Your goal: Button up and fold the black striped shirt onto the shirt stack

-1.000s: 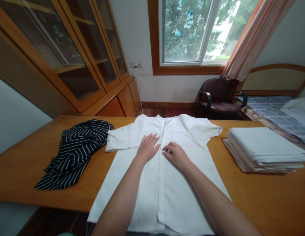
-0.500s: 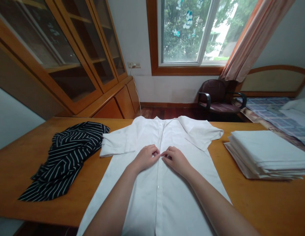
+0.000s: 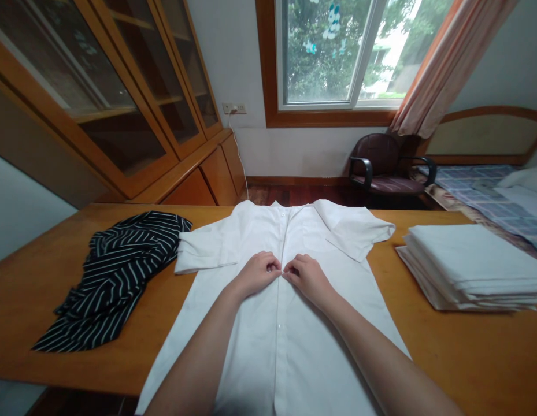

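A white short-sleeved shirt [image 3: 255, 346] lies front side up on the wooden table, its collar toward the far edge. My left hand [image 3: 260, 271] pinches the shirt's button placket from the left, fingers curled. From the right, my right hand [image 3: 306, 274] pinches the same spot, and the fingertips of both hands nearly meet. Whatever button is between them is hidden by the fingers. Other buttons show on the placket above and below the hands. The right sleeve [image 3: 355, 231] lies partly folded and rumpled.
A black garment with white stripes [image 3: 121, 277] lies crumpled at the left of the table [image 3: 164, 323]. Folded white cloths [image 3: 480, 260] are stacked at the right. Beyond stand a glass-door cabinet [image 3: 164, 115], an armchair [image 3: 381, 164] and a bed [image 3: 489, 185].
My right fingers have closed in more tightly at the placket, and both hands stay at the same spot. The view has tilted slightly downward.
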The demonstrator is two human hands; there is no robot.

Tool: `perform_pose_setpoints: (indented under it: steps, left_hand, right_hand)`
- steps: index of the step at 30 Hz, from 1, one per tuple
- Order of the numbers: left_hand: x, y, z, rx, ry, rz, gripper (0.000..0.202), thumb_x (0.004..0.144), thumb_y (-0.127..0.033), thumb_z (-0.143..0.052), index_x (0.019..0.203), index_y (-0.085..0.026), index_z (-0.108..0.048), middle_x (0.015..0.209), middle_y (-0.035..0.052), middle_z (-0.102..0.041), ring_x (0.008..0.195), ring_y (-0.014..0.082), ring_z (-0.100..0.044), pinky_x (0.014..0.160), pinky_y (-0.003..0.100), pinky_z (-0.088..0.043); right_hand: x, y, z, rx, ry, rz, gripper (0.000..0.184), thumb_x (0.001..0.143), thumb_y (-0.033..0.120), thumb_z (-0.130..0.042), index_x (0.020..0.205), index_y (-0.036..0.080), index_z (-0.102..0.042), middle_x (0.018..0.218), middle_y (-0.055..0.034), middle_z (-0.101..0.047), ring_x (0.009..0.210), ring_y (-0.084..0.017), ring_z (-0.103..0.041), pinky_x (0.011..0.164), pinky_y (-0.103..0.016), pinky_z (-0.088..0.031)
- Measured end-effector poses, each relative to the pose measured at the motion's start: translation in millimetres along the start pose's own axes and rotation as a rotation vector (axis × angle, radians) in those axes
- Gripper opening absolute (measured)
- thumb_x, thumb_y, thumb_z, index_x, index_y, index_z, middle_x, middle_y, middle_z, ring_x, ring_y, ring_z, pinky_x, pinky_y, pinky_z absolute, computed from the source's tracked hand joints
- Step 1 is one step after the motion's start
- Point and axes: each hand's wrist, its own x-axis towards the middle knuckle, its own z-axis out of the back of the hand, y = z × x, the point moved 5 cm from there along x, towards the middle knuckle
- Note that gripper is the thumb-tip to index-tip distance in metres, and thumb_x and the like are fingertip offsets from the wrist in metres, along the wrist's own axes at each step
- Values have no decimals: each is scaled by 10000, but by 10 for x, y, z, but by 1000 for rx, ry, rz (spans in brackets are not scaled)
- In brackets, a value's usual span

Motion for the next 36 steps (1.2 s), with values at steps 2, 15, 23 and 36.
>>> perform_pose_setpoints:
  steps: [2, 15, 23, 36]
  left_hand:
    - [3, 0, 4, -10, 9, -3, 81, 810, -229, -615, 761, -205, -675, 801, 20, -654, 846, 197, -583, 787, 315, -454]
    - [10, 8, 29, -51, 51, -11, 88, 821, -213, -595, 759, -205, -657, 800, 12, -639, 863, 196, -572, 795, 306, -442]
    - [14, 12, 38, -86, 77, -40, 109, 842, -230, -589, 763, -203, -659, 801, 7, -631, 861, 191, -562, 796, 300, -439]
    - [-21, -25, 26, -66, 40, -41, 51, 811, -223, -639, 768, -212, -663, 791, 0, -638, 853, 193, -559, 794, 306, -438]
  right_hand:
    - [1, 12, 4, -3, 0, -13, 45, 854, 219, -731, 812, 230, -719, 869, -27, -672, 875, -198, -591, 792, -323, -437]
    - [-2, -1, 1, 48, -38, 10, 72, 870, 217, -703, 801, 226, -721, 868, -28, -673, 870, -195, -607, 810, -324, -449]
    - [-5, 13, 20, 57, -38, -12, 85, 879, 207, -691, 807, 223, -732, 863, -30, -671, 857, -187, -616, 801, -314, -458]
    - [-16, 17, 23, 18, -33, 10, 72, 890, 206, -692, 840, 213, -742, 873, -14, -654, 792, -147, -615, 749, -266, -427]
